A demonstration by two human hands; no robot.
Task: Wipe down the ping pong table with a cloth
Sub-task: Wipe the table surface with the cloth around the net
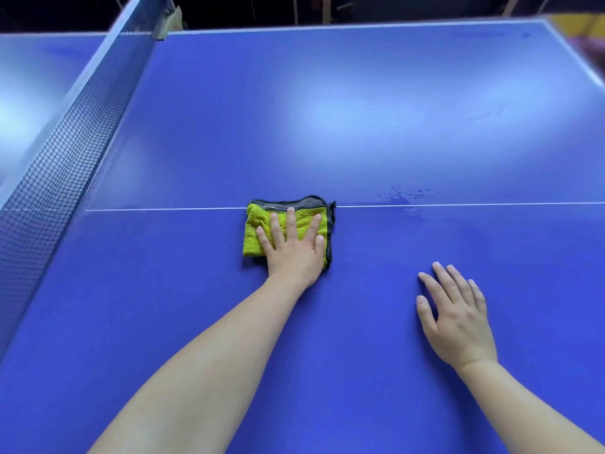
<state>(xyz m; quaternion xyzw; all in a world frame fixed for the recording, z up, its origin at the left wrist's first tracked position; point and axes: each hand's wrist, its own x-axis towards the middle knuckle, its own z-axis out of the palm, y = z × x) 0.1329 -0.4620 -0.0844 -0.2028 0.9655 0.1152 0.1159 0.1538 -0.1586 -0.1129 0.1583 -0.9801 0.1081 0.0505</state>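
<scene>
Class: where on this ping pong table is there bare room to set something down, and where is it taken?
Bare: the stretch beyond the white line to the far edge, and the near corner between net and left arm. Taken: the middle: the left hand flat on the cloth, the right hand, and droplets by the line.

My left hand (294, 249) hides part of the cloth (253, 235); the table (360, 93) is cut off at its near edge and blurred at its far right corner.

Left grip (294, 250), right grip (455, 319), flat, splayed.
</scene>
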